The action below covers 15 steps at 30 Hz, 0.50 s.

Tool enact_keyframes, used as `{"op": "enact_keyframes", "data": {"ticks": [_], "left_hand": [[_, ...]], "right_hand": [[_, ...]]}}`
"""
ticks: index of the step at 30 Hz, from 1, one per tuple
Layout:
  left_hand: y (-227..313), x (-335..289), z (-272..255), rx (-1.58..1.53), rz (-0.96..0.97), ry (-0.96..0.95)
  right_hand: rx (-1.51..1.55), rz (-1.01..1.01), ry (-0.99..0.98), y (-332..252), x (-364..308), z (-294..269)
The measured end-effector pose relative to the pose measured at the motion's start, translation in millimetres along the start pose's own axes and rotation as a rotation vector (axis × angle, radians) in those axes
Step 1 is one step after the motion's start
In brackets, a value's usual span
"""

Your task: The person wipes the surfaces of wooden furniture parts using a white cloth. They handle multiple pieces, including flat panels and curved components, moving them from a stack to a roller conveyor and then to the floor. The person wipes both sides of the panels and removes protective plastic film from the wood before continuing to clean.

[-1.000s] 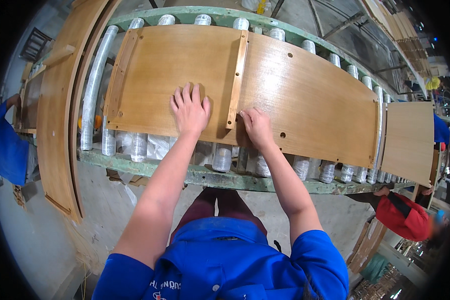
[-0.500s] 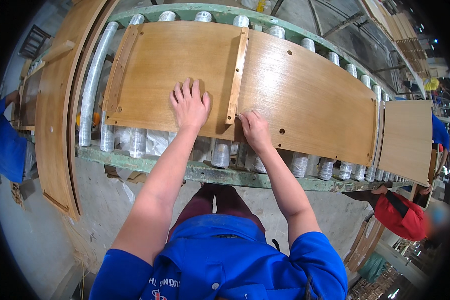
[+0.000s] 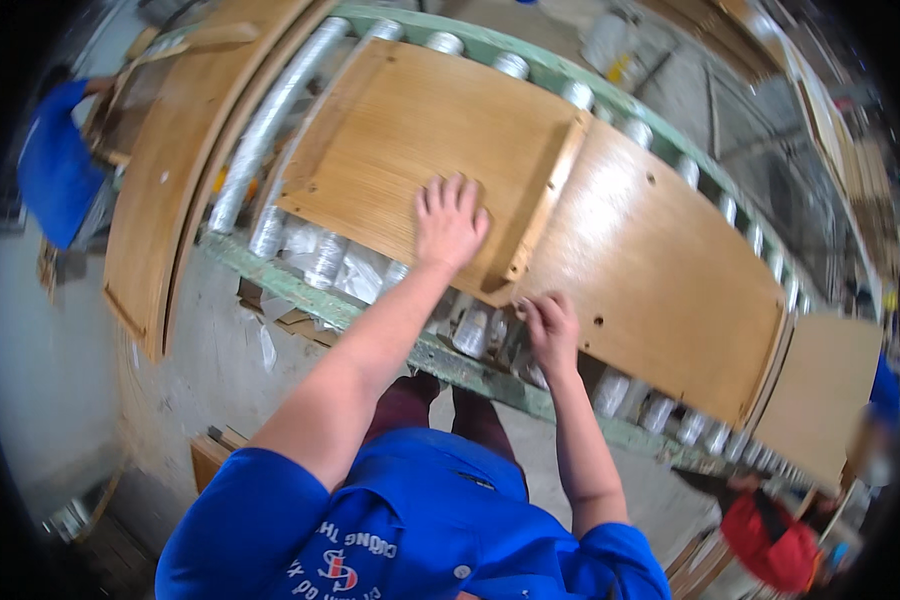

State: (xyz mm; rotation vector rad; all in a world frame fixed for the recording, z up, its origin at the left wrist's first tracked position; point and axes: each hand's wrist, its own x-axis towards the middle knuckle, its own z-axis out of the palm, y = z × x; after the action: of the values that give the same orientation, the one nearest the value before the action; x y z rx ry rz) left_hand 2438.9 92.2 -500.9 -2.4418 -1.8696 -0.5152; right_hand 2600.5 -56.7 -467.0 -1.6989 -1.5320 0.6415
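A wide brown wooden panel (image 3: 670, 260) with a curved far edge and several drilled holes lies on a roller conveyor. A narrow wooden strip (image 3: 550, 192) stands across it. My left hand (image 3: 450, 222) rests flat on the panel left of the strip, its fingers spread. Just right of the strip's near end, at the panel's near edge, is my right hand (image 3: 550, 325). Its thumb and fingertips are pinched together; whatever they hold is too small and blurred to make out.
The conveyor has a green frame (image 3: 290, 297) and plastic-wrapped rollers (image 3: 260, 130). Large wooden panels (image 3: 155, 200) stand at the left, near a person in blue (image 3: 58, 165). A paler board (image 3: 820, 390) lies to the right, with a person in red (image 3: 770, 540) beside it.
The whole view has turned, so the panel now slopes down to the right. My right hand has shifted from beside the strip to the panel's near edge. My left hand stays on the panel.
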Motion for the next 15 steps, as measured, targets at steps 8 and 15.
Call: {"op": "enact_keyframes", "data": {"ticks": [8,15], "left_hand": [[-2.1,-5.7,-2.6,-0.13,-0.051,0.016],[9.6,-10.2,-8.9,-0.272,-0.014,-0.167]], "right_hand": [[0.586,0.255,-0.098,-48.6,61.1,-24.2],[0.628,0.296,-0.42,-118.5,185.7,64.7]]}}
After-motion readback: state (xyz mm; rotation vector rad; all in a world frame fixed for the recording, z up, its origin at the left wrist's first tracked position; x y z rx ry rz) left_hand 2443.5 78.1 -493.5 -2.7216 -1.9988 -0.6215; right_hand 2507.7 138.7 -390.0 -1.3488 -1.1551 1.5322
